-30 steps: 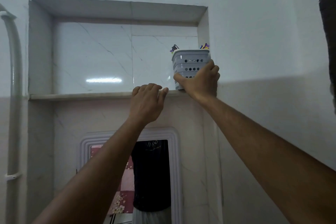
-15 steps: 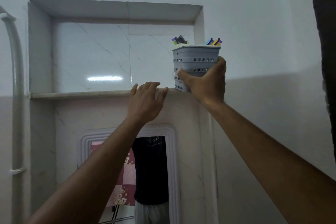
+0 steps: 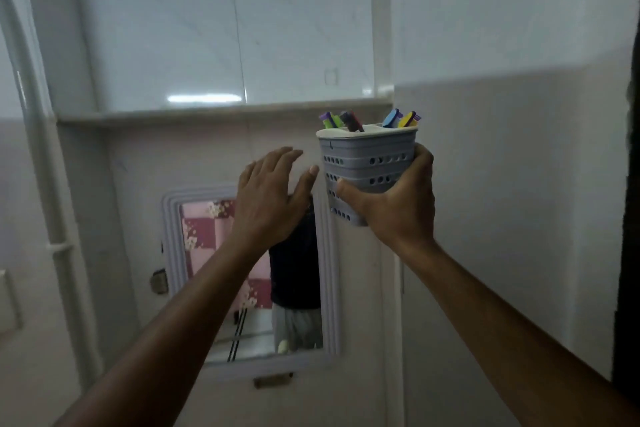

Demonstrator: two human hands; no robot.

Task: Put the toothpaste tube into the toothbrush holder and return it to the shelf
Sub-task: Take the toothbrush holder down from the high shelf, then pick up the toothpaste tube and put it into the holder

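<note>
A grey perforated toothbrush holder (image 3: 369,163) with a white top is gripped low on its body by my right hand (image 3: 398,204), below the level of the marble shelf (image 3: 173,114). Several coloured toothbrush ends (image 3: 341,120) stick out of its top. My left hand (image 3: 273,194) hovers open just left of the holder, fingers spread, thumb close to its side. No toothpaste tube shows anywhere in view.
The shelf is the sill of a recessed wall niche (image 3: 225,38). Below it hangs a white-framed mirror (image 3: 249,274) reflecting a person's torso. A white pipe (image 3: 41,149) runs down the left wall. A dark edge (image 3: 628,218) borders the right.
My right hand lifted the holder off the shelf's right end and brought it down and toward me. My left hand left the shelf edge and dropped beside the holder.
</note>
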